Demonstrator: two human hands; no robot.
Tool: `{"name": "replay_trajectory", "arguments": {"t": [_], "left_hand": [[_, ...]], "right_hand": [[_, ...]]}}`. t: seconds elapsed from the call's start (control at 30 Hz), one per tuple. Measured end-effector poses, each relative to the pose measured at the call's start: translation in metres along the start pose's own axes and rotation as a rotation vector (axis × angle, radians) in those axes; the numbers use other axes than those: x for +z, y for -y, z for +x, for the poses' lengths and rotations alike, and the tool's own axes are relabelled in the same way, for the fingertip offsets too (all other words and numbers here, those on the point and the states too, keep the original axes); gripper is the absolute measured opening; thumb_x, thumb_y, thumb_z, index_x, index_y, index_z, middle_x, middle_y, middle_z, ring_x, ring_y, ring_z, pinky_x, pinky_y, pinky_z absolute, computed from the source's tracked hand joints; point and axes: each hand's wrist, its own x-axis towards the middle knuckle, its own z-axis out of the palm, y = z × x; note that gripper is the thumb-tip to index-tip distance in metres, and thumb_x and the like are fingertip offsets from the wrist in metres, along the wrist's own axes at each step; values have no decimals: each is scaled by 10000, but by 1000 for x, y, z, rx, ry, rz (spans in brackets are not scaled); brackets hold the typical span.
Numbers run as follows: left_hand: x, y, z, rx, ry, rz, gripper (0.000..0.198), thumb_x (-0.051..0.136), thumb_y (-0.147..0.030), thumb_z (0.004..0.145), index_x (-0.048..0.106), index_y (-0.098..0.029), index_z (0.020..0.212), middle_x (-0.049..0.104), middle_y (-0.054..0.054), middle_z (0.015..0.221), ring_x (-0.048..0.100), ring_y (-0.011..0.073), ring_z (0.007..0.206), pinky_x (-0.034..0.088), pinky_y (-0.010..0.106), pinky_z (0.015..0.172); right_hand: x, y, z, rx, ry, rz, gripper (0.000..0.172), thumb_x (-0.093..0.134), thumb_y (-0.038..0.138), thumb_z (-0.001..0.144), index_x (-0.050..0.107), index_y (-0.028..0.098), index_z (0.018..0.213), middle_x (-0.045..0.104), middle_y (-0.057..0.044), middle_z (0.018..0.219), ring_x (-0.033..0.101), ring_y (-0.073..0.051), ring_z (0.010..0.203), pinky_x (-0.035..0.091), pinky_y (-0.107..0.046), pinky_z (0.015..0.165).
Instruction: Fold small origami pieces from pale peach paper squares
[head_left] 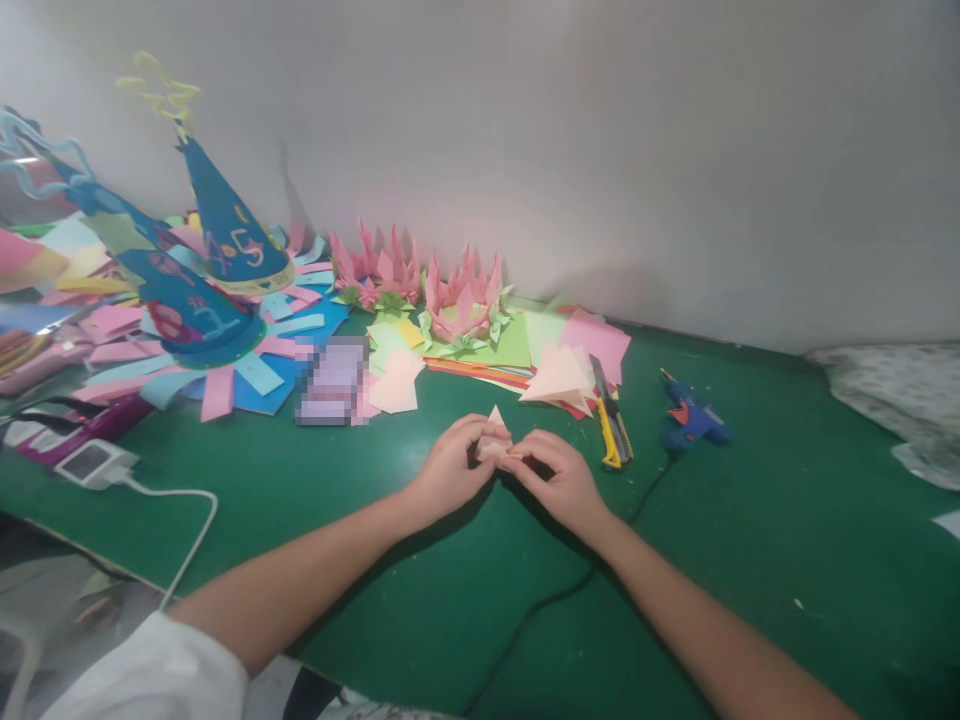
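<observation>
Both hands meet over the green table (750, 520) on a small folded piece of pale pink paper (495, 430). My left hand (450, 465) pinches its left side with curled fingers. My right hand (559, 480) pinches its right side. A pointed tip of the paper sticks up between the fingers. A stack of pale pink folded triangles (559, 375) lies just beyond the hands.
A yellow utility knife (611, 425) and a blue glue gun (690, 415) lie to the right, the gun's black cord running under my right arm. Pink paper lotus flowers (461, 300), sheets of coloured paper (517, 345), two blue party hats (225, 225) and a white charger (94, 463) sit further back and left.
</observation>
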Motion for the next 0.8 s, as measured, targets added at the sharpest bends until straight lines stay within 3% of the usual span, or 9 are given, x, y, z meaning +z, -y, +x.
{"name": "replay_trajectory", "arguments": {"t": [0.43, 0.8], "left_hand": [[0, 0, -1, 43, 8, -18, 206, 565, -114, 757, 615, -159, 952, 603, 80, 968, 591, 163, 903, 506, 255, 706], [1, -5, 0, -43, 28, -115, 209, 608, -163, 760, 614, -151, 968, 573, 92, 1001, 587, 169, 903, 506, 254, 691]], "right_hand": [[0, 0, -1, 4, 22, -12, 158, 566, 292, 862, 635, 206, 749, 602, -22, 687, 540, -159, 666, 418, -291, 639], [-1, 6, 0, 59, -57, 6, 169, 594, 307, 835, 648, 193, 723, 593, -26, 675, 536, -155, 631, 435, -284, 595]]}}
